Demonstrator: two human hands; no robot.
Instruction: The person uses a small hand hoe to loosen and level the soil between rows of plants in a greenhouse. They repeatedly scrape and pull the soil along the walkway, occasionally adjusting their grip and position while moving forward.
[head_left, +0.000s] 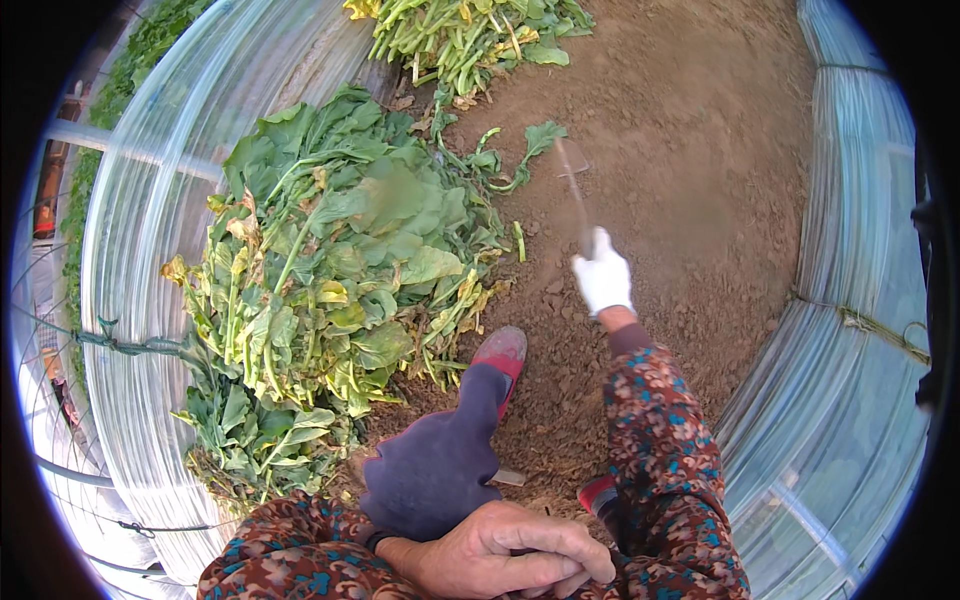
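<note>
In a white glove, my right hand (604, 274) grips the handle of a hand hoe (574, 193), held out over loose brown soil (660, 172). The hoe's head is blurred, and I cannot tell whether it touches the ground. A wilted leafy stem (525, 161) lies just left of the head. My bare left hand (510, 551) rests low in front of my body, its fingers curled together and no object visible in them. Left of the hoe is a large heap of cut leafy greens (360, 240), with yellowed and dried leaves among the green ones.
Another pile of greens (480, 34) lies at the top. Gathered clear plastic sheeting (150, 262) runs along the left, tied with green cord (135, 343). More sheeting (847, 315) borders the right. My red-toed shoe (504, 349) stands beside the heap.
</note>
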